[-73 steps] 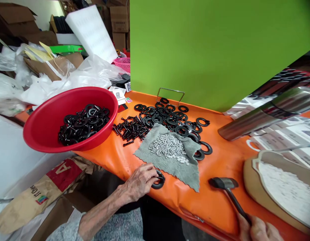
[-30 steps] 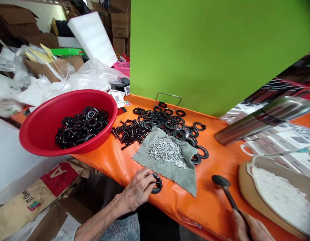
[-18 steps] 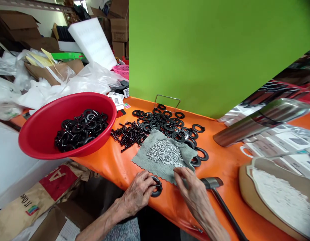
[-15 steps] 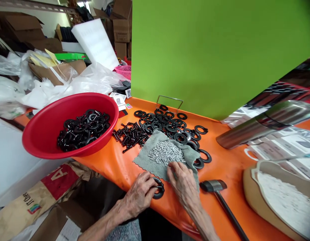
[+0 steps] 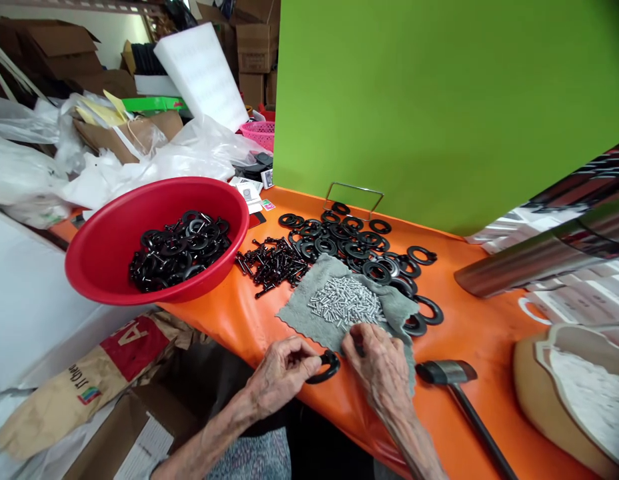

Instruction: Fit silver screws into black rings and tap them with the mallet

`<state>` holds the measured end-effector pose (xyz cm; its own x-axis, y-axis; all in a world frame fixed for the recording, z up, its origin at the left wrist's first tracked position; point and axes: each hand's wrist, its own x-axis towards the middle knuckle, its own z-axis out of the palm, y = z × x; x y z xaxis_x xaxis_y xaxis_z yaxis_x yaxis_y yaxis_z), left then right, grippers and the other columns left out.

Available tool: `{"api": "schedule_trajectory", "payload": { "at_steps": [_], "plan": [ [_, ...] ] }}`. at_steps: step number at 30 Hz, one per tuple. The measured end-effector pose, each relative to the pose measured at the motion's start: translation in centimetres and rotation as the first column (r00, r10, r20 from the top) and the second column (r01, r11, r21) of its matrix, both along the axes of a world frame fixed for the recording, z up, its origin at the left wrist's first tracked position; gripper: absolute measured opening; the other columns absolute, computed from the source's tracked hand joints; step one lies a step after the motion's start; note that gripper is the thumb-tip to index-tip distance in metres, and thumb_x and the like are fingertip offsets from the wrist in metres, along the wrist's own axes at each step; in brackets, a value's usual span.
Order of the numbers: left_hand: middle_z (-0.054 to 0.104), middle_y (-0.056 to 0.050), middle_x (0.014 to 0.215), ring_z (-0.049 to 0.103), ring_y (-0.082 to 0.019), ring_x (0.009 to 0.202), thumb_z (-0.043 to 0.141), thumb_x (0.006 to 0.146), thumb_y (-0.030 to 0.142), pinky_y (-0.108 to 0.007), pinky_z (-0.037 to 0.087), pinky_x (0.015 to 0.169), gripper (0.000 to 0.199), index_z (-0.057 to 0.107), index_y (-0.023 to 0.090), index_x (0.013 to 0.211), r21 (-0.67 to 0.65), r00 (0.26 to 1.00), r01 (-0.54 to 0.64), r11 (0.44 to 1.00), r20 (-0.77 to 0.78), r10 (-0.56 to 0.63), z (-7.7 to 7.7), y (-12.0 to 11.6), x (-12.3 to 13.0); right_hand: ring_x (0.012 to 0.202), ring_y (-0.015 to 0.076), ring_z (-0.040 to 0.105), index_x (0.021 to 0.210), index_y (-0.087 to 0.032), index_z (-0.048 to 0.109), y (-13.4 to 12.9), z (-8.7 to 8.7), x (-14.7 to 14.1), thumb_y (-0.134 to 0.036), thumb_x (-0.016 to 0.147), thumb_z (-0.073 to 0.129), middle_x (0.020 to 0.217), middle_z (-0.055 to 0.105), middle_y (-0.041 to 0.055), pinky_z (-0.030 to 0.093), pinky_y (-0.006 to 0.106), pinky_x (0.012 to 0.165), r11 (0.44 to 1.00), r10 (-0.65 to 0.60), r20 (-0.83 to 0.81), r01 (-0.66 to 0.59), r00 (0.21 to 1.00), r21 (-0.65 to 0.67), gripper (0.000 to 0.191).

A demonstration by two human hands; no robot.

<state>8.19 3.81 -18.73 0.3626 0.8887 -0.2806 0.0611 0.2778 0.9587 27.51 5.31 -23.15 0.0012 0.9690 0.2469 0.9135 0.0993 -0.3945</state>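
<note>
A black ring is pinched between the thumb and fingers of my left hand, tilted up near the table's front edge. My right hand has curled fingers at the lower edge of a grey-green cloth; what its fingertips hold is hidden. Many small silver pins lie heaped on the cloth. Behind it are a pile of black rings and, to the left, a pile of dark screw-like pieces.
A red basin holding black parts stands at the left. Right of my hands lies a hammer. Farther right are a metal flask and a tan container of white material. A green panel rises behind the orange table.
My left hand has raised and tilted the black ring. My right hand stays by the cloth with its fingers curled. The whole view has shifted, so things appear farther right.
</note>
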Motion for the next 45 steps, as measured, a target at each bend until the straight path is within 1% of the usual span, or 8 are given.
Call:
{"api": "schedule_trajectory", "payload": {
  "at_steps": [7,12,16,20,26,36,41,45],
  "plan": [
    [0.052,0.001,0.071,0.047,-0.011,0.066,0.056,0.081,0.034,-0.023,0.04,0.064,0.021,0.059,0.013,0.076,0.006,1.0,0.02,1.0,0.021,-0.02,0.2,0.2,0.0,0.052,0.0133,0.052,0.071,-0.024,0.051,-2.5,2.4,0.8,-0.044,0.09,0.043,0.058,0.054,-0.0024,0.043,0.023,0.05,0.989,0.066,-0.301,-0.102,0.951,-0.105,0.029],
    [0.048,0.002,0.071,0.039,-0.009,0.059,0.054,0.084,0.025,-0.022,0.033,0.057,0.016,0.06,0.013,0.074,0.189,0.985,0.03,0.981,-0.174,0.004,0.4,0.1,0.3,0.057,0.0175,0.056,0.07,-0.023,0.054,-1.7,2.2,1.0,-0.046,0.085,0.048,0.062,0.059,0.0013,0.046,0.03,0.056,0.996,0.006,-0.32,-0.033,0.947,-0.077,0.028],
    [0.05,0.001,0.072,0.041,-0.01,0.062,0.053,0.086,0.03,-0.022,0.035,0.059,0.02,0.061,0.013,0.078,0.153,0.994,-0.015,0.988,-0.106,0.031,0.4,0.0,0.5,0.08,0.0217,0.065,0.093,-0.021,0.064,-1.9,2.9,0.3,-0.048,0.089,0.044,0.09,0.067,0.0077,0.053,0.036,0.072,0.998,0.019,-0.382,-0.042,0.924,-0.052,0.034],
    [0.057,-0.002,0.077,0.05,-0.011,0.067,0.055,0.085,0.041,-0.023,0.041,0.065,0.029,0.06,0.012,0.084,0.023,0.997,-0.068,0.997,0.029,0.067,0.1,-0.2,0.6,0.098,0.0186,0.066,0.118,-0.028,0.059,-4.0,3.4,-2.1,-0.043,0.09,0.054,0.114,0.066,0.0047,0.055,0.032,0.084,0.966,0.081,-0.671,-0.224,0.737,-0.129,0.032],
    [0.063,-0.004,0.083,0.057,-0.014,0.072,0.059,0.084,0.042,-0.025,0.047,0.068,0.03,0.062,0.014,0.094,0.018,0.99,-0.139,0.99,0.01,0.139,-0.3,-0.9,0.7,0.107,0.0223,0.064,0.128,-0.027,0.051,-5.9,0.7,-4.8,-0.042,0.086,0.061,0.122,0.064,0.0096,0.057,0.038,0.087,0.977,-0.057,-0.887,-0.159,0.458,-0.145,0.045],
    [0.061,-0.005,0.083,0.057,-0.015,0.072,0.055,0.086,0.037,-0.026,0.048,0.069,0.025,0.065,0.013,0.087,0.056,0.993,-0.11,0.992,-0.025,0.112,-0.7,-1.4,0.2,0.099,0.0224,0.067,0.126,-0.023,0.056,-6.4,2.3,-5.0,-0.041,0.086,0.062,0.114,0.069,0.0088,0.059,0.034,0.081,0.99,0.017,-0.769,-0.12,0.639,-0.078,0.044],
    [0.057,-0.002,0.08,0.053,-0.012,0.069,0.059,0.083,0.038,-0.024,0.045,0.067,0.026,0.065,0.013,0.086,0.044,0.992,-0.119,0.992,-0.028,0.12,-0.5,-0.8,-0.3,0.095,0.0189,0.065,0.118,-0.022,0.057,-4.4,1.6,-0.8,-0.034,0.096,0.045,0.109,0.066,0.0082,0.056,0.033,0.081,0.996,0.088,-0.312,-0.082,0.946,0.032,0.028],
    [0.057,-0.002,0.078,0.053,-0.012,0.07,0.062,0.08,0.039,-0.024,0.045,0.069,0.027,0.063,0.013,0.085,-0.038,0.999,-0.046,0.998,-0.011,0.046,0.2,-0.1,-0.9,0.087,0.0245,0.058,0.104,-0.021,0.063,-1.9,-0.7,1.9,-0.035,0.094,0.04,0.092,0.064,0.0092,0.051,0.04,0.077,0.993,0.057,-0.156,-0.04,0.986,0.108,0.029]
  ]
}}
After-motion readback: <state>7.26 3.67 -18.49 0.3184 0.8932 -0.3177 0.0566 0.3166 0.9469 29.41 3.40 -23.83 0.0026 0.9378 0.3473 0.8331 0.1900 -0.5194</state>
